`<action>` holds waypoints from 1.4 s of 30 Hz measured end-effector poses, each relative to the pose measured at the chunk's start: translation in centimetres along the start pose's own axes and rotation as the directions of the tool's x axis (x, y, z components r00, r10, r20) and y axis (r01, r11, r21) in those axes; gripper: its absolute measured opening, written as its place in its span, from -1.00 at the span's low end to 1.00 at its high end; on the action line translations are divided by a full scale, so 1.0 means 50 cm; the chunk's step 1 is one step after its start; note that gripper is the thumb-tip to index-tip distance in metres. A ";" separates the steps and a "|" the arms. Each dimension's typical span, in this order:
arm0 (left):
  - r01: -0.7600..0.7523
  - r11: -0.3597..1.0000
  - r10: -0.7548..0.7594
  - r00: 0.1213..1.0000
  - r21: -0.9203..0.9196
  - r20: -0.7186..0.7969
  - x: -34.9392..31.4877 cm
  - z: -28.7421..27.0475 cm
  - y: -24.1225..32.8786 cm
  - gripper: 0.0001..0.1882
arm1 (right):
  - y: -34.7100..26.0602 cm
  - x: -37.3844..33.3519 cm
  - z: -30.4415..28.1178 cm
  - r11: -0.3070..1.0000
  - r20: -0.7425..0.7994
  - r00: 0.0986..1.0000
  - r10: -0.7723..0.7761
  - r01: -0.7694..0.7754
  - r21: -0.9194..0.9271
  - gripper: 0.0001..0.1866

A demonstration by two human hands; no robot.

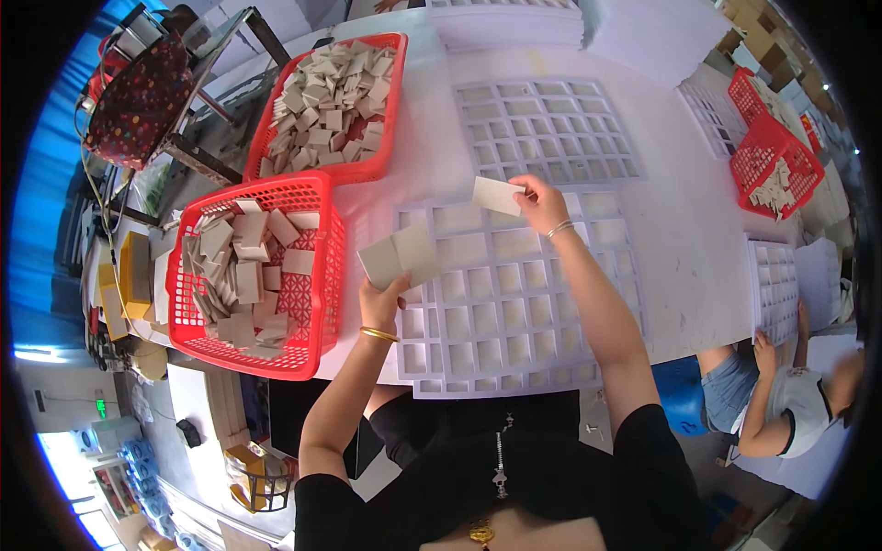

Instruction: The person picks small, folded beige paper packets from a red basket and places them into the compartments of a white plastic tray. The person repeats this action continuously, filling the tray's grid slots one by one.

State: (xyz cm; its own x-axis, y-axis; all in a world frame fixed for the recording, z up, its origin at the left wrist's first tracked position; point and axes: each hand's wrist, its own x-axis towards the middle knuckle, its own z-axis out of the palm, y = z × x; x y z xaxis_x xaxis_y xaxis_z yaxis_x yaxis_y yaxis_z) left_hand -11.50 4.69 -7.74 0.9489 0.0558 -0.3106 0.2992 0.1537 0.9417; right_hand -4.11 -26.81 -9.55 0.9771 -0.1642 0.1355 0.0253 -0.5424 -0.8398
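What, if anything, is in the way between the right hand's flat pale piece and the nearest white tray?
Nothing visible. The flat, pale rectangular piece in the right hand shows over the far edge of the white, plastic-looking gridded tray; the left hand, holding similar pale pieces, is off to the left.

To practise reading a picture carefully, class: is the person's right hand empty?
No, the right hand holds a pale rectangular piece by its right-hand end.
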 end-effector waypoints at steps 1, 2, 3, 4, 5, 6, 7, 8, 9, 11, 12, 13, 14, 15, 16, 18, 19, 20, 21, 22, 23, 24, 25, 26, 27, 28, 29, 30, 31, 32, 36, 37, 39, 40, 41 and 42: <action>-0.005 1.000 0.005 1.000 -0.008 -0.001 -0.006 0.002 -0.005 -0.71 | 0.008 0.010 -0.009 1.000 0.032 0.999 0.012 -0.012 0.008 -0.76; -0.010 1.000 0.010 1.000 -0.016 -0.001 -0.012 0.004 -0.011 -0.70 | 0.027 0.016 -0.019 1.000 0.097 0.995 0.029 -0.028 -0.012 -0.76; 0.010 1.000 -0.010 1.000 -0.006 -0.007 -0.016 0.005 -0.018 -0.71 | 0.046 0.023 -0.027 0.999 0.160 0.986 0.044 -0.039 -0.032 -0.76; 0.030 1.000 -0.030 0.999 0.005 -0.011 -0.020 0.005 -0.030 -0.72 | 0.063 0.028 -0.030 0.997 0.222 0.973 0.061 -0.050 -0.053 -0.76; 0.050 0.999 -0.050 0.999 0.015 -0.015 -0.020 0.008 -0.039 -0.73 | 0.079 0.031 -0.029 0.997 0.220 0.974 0.058 -0.047 -0.058 -0.75; 0.056 0.998 -0.056 0.998 0.010 -0.007 -0.020 0.011 -0.045 -0.73 | 0.082 0.030 -0.027 0.997 0.221 0.974 0.054 -0.042 -0.061 -0.75; 0.062 0.998 -0.062 0.998 0.004 0.001 -0.020 0.016 -0.051 -0.73 | 0.084 0.030 -0.026 0.997 0.222 0.974 0.051 -0.037 -0.064 -0.75; 0.068 0.998 -0.068 0.998 -0.001 0.010 -0.020 0.023 -0.055 -0.73 | 0.087 0.031 -0.027 0.995 0.222 0.974 0.045 -0.023 -0.099 -0.74; 0.069 0.998 -0.068 0.998 -0.004 0.016 -0.020 0.029 -0.056 -0.73 | 0.080 0.032 -0.028 0.991 0.223 0.974 0.039 -0.010 -0.131 -0.74; 0.070 0.998 -0.070 0.997 -0.009 0.029 -0.019 0.044 -0.055 -0.73 | 0.077 0.029 -0.024 0.970 0.183 0.983 -0.026 0.068 -0.231 -0.75; 0.075 0.997 -0.075 0.996 -0.006 0.045 -0.019 0.053 -0.049 -0.73 | 0.075 0.021 -0.022 0.944 0.145 0.986 -0.086 0.127 -0.305 -0.76; 0.081 0.997 -0.081 0.995 -0.002 0.062 -0.020 0.062 -0.040 -0.73 | 0.073 0.013 -0.020 0.908 0.110 0.983 -0.149 0.180 -0.379 -0.77; 0.087 0.996 -0.087 0.993 0.002 0.079 -0.019 0.071 -0.036 -0.73 | 0.073 0.007 -0.012 0.888 0.077 0.984 -0.160 0.178 -0.424 -0.75; 0.095 0.995 -0.095 0.992 0.007 0.087 -0.017 0.078 -0.039 -0.74 | 0.073 0.002 0.000 0.867 0.044 0.984 -0.172 0.172 -0.468 -0.72; 0.103 0.995 -0.103 0.990 0.012 0.097 -0.013 0.084 -0.044 -0.75 | 0.071 0.000 0.009 0.844 0.011 0.983 -0.185 0.164 -0.511 -0.70; 0.108 0.994 -0.108 0.988 0.007 0.113 -0.007 0.097 -0.053 -0.76 | 0.063 -0.001 0.020 0.848 0.012 0.985 -0.172 0.155 -0.506 -0.65; 0.105 0.994 -0.104 0.987 -0.003 0.119 -0.004 0.103 -0.056 -0.76 | 0.060 -0.002 0.021 0.850 0.015 0.986 -0.166 0.151 -0.504 -0.62; 0.102 0.995 -0.100 0.987 -0.013 0.126 -0.002 0.107 -0.059 -0.76 | 0.060 -0.004 0.018 0.883 0.048 0.991 -0.121 0.130 -0.450 -0.61; 0.103 0.995 -0.100 0.986 -0.013 0.133 0.000 0.111 -0.063 -0.76 | 0.061 -0.005 0.015 0.912 0.083 0.993 -0.079 0.105 -0.397 -0.61; 0.104 0.994 -0.101 0.985 -0.014 0.140 0.001 0.115 -0.066 -0.76 | 0.062 -0.006 0.012 0.936 0.121 0.992 -0.038 0.078 -0.343 -0.60; 0.105 0.994 -0.102 0.984 -0.014 0.148 0.001 0.119 -0.068 -0.76 | 0.061 -0.008 0.008 0.943 0.122 0.991 -0.049 0.086 -0.321 -0.60; 0.105 0.994 -0.101 0.984 -0.019 0.149 0.001 0.123 -0.068 -0.76 | 0.056 -0.012 0.003 0.949 0.124 0.991 -0.060 0.095 -0.299 -0.61; 0.104 0.994 -0.100 0.984 -0.025 0.150 0.000 0.128 -0.067 -0.75 | 0.050 -0.017 -0.003 0.955 0.125 0.990 -0.071 0.103 -0.278 -0.61; 0.104 0.994 -0.098 0.984 -0.030 0.152 -0.001 0.132 -0.066 -0.75 | 0.041 -0.028 -0.005 0.974 0.117 0.986 -0.120 0.139 -0.176 -0.62; 0.104 0.994 -0.101 0.980 -0.012 0.169 0.000 0.134 -0.067 -0.74 | 0.013 -0.044 -0.004 0.982 0.105 0.980 -0.169 0.177 -0.071 -0.64; 0.104 0.995 -0.103 0.978 0.006 0.182 0.000 0.136 -0.068 -0.74 | -0.016 -0.059 -0.001 0.976 0.091 0.972 -0.219 0.216 0.037 -0.65; 0.106 0.994 -0.108 0.974 0.023 0.198 -0.001 0.139 -0.070 -0.73 | -0.047 -0.074 -0.004 0.983 0.197 0.966 -0.168 0.149 0.111 -0.65; 0.095 0.994 -0.103 0.972 0.050 0.211 -0.003 0.142 -0.072 -0.74 | -0.079 -0.089 -0.008 0.982 0.302 0.945 -0.123 0.072 0.175 -0.66; 0.082 0.994 -0.098 0.970 0.077 0.221 -0.007 0.146 -0.074 -0.75 | -0.093 -0.097 -0.009 0.973 0.407 0.909 -0.087 -0.011 0.232 -0.67; 0.070 0.992 -0.092 0.969 0.104 0.229 -0.011 0.146 -0.073 -0.76 | -0.088 -0.097 -0.009 0.972 0.408 0.907 -0.104 0.005 0.236 -0.67; -0.285 0.950 0.277 0.957 0.125 0.081 -0.023 0.093 0.029 -0.82 | -0.015 -0.084 -0.038 0.963 0.230 0.972 -0.054 -0.011 0.270 -0.67; -0.413 0.905 0.415 0.910 0.100 0.006 -0.042 0.082 0.081 -0.82 | -0.010 -0.087 -0.054 0.944 0.206 0.976 0.068 -0.130 0.304 -0.67; -0.511 0.843 0.528 0.846 0.167 -0.078 -0.055 0.026 0.143 -0.82 | -0.006 -0.092 -0.062 0.920 0.161 0.969 0.189 -0.232 0.317 -0.67; -0.545 0.782 0.596 0.795 0.301 -0.109 -0.041 -0.030 0.145 -0.82 | -0.005 -0.103 -0.058 0.930 0.137 0.972 0.190 -0.223 0.293 -0.68; -0.560 0.706 0.664 0.736 0.433 -0.129 -0.029 -0.091 0.153 -0.83 | -0.006 -0.112 -0.053 0.939 0.115 0.975 0.188 -0.213 0.271 -0.69; -0.542 0.579 0.715 0.697 0.610 -0.059 -0.022 -0.139 0.173 -0.81 | 0.001 -0.118 -0.046 0.936 0.087 0.976 0.200 -0.216 0.278 -0.69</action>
State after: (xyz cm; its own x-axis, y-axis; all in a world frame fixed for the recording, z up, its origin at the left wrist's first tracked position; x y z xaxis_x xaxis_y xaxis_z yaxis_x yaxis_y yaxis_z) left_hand -10.67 12.83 -0.13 0.8693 0.2073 0.4487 -0.2795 -0.5425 0.7922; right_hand -10.34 -27.76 -9.19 0.9771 -0.1968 -0.0812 -0.1288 -0.2429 -0.9615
